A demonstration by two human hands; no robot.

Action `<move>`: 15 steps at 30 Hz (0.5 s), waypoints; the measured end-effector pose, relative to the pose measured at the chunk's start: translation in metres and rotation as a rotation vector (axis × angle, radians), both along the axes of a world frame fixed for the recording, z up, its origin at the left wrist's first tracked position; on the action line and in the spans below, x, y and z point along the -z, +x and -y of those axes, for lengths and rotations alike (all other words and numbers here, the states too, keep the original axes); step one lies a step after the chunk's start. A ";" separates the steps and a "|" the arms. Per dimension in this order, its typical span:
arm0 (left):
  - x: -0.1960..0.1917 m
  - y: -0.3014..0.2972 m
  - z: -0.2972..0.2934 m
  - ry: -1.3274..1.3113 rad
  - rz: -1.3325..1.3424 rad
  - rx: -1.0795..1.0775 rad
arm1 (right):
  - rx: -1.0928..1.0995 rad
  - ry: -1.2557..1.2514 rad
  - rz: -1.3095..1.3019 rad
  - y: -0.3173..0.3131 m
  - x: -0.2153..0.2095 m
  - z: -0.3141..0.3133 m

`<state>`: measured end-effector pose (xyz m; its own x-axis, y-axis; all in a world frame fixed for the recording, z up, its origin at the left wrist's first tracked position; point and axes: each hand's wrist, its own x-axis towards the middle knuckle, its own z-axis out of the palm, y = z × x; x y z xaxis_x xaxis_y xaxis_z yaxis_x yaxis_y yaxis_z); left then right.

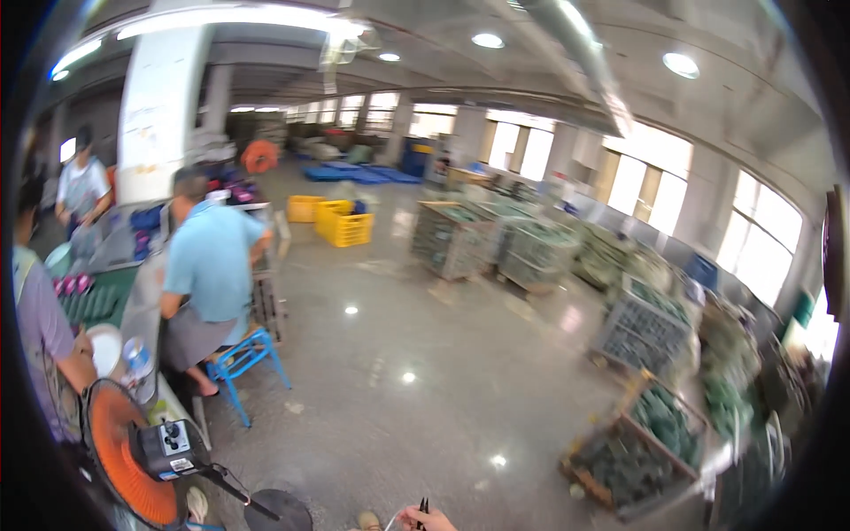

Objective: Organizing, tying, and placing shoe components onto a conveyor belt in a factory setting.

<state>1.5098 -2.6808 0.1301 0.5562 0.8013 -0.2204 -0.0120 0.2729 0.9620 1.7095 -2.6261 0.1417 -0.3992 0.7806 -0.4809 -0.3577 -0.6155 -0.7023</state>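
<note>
At the lower edge, just right of the middle, my right hand (434, 518) shows only in part. Its fingers are closed round a small black tool with two narrow pointed tips (423, 504), which stick upward; the rest of it is hidden. A thin white strip (391, 520) lies beside the fingertips, and I cannot tell whether they hold it. My left hand is out of the picture. The tip of a tan shoe (367, 520) shows on the floor left of the hand.
An orange-bladed fan (124, 456) stands at lower left on a black round base (279, 511). Beyond it, a person in light blue (211, 270) sits on a blue stool (243, 363) at a worktable (146, 301). Yellow crates (343, 223) and filled bins (642, 332) stand farther off.
</note>
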 end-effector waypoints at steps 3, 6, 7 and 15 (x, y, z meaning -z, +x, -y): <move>-0.011 -0.014 -0.063 -0.080 0.114 -0.304 | -0.129 0.065 0.164 -0.036 0.000 -0.071; -0.021 -0.035 -0.147 -0.145 0.159 -0.483 | -0.232 0.216 0.170 -0.058 -0.009 -0.156; -0.021 -0.038 -0.174 -0.120 0.200 -0.496 | -0.406 0.260 0.219 -0.056 -0.022 -0.189; -0.006 -0.035 -0.377 -0.152 0.438 -0.321 | -0.467 0.732 0.316 -0.060 -0.008 -0.380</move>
<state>1.4750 -2.3033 0.1358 0.3551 0.9226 -0.1504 -0.5065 0.3252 0.7986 1.6499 -2.2457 0.1498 -0.6843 0.7257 -0.0708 0.0897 -0.0127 -0.9959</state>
